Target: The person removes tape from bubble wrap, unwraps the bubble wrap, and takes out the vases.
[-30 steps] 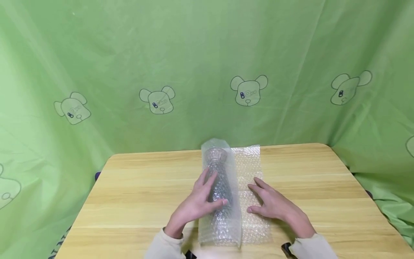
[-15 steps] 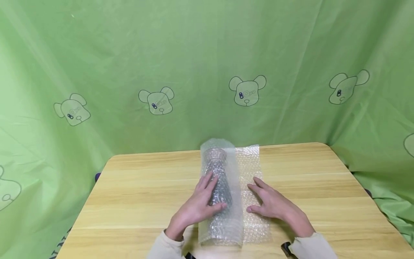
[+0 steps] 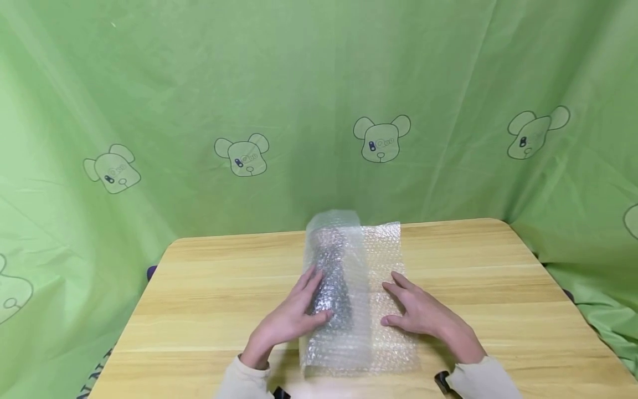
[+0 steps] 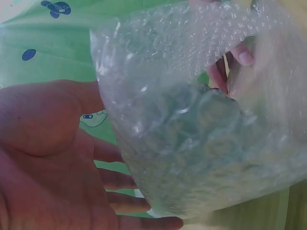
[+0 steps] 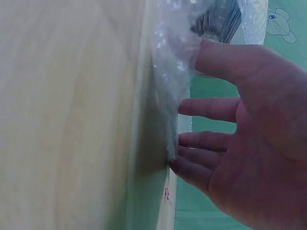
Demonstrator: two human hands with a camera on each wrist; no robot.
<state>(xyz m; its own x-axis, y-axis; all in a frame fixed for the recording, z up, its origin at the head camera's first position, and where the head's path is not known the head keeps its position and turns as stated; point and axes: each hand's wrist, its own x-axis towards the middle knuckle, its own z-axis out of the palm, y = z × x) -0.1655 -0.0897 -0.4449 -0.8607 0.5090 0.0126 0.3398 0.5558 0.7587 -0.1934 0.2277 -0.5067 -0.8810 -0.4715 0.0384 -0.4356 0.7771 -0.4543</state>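
A clear, tapering glass vase (image 3: 338,285) lies lengthwise inside a layer of bubble wrap (image 3: 344,349), its narrow neck toward the back. My left hand (image 3: 289,318) rests along the left side of this bundle, fingers fairly straight and thumb across the top. In the left wrist view, the left fingers (image 4: 120,179) reach along the outside of the bubble wrap. A flat stretch of the wrap extends to the right on the table. My right hand (image 3: 423,313) touches that flat part with fingers spread. The right wrist view has the fingertips at the wrap's edge.
The wooden table (image 3: 214,299) spreads to both sides of the bundle. Behind it hangs a green curtain (image 3: 309,83) printed with bear heads, close to the table's back edge. The wrap's far end reaches that edge.
My left hand has shifted left, and the vase in its wrap has rolled slightly left. The upper layer of wrap looks wider and looser. My right hand stays in place.
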